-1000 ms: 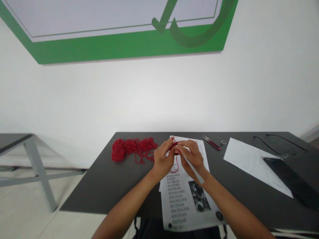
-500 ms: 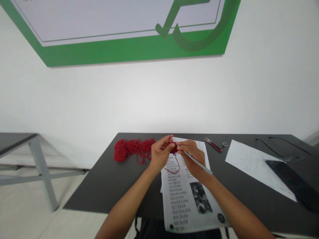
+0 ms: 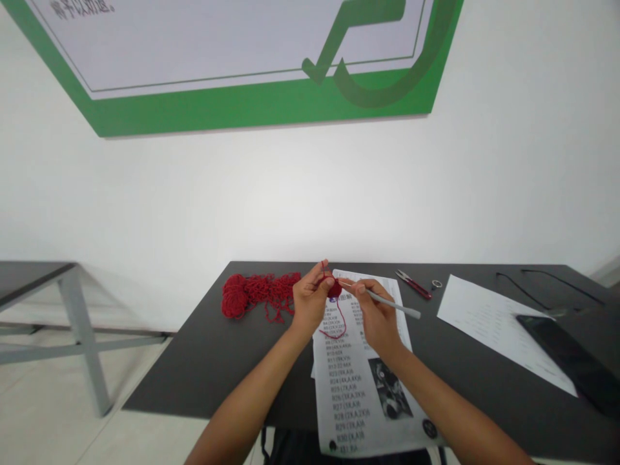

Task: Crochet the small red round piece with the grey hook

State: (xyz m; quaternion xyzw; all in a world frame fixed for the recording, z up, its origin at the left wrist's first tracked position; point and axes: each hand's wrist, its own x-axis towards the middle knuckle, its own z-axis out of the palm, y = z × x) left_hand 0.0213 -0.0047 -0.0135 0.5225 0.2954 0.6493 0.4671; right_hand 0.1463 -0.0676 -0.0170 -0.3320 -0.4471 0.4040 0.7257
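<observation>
My left hand (image 3: 310, 296) pinches a small red crochet piece (image 3: 334, 288), with a strand of red yarn running over its raised index finger. In my right hand (image 3: 378, 310) is a crochet hook (image 3: 394, 305) with a grey handle, held like a pen. The hook's thin metal tip reaches left to the edge of the crochet piece; whether it sits inside a stitch is too small to tell. A loose yarn tail (image 3: 345, 323) hangs from the piece over a printed pattern sheet (image 3: 349, 387). Left of my hands lies a red yarn skein (image 3: 235, 297), partly unwound into a tangle.
Red-handled thread snips (image 3: 414, 284) and a small ring (image 3: 436, 284) lie behind my right hand. Further right are another printed sheet (image 3: 484, 323), a black phone (image 3: 566, 355) and eyeglasses (image 3: 523, 290). A white wall stands behind the dark table (image 3: 217, 381).
My right hand has moved slightly right, drawing the hook away from my left hand so its metal shaft shows. The crochet piece has shifted slightly left, and the view has tilted up a little.
</observation>
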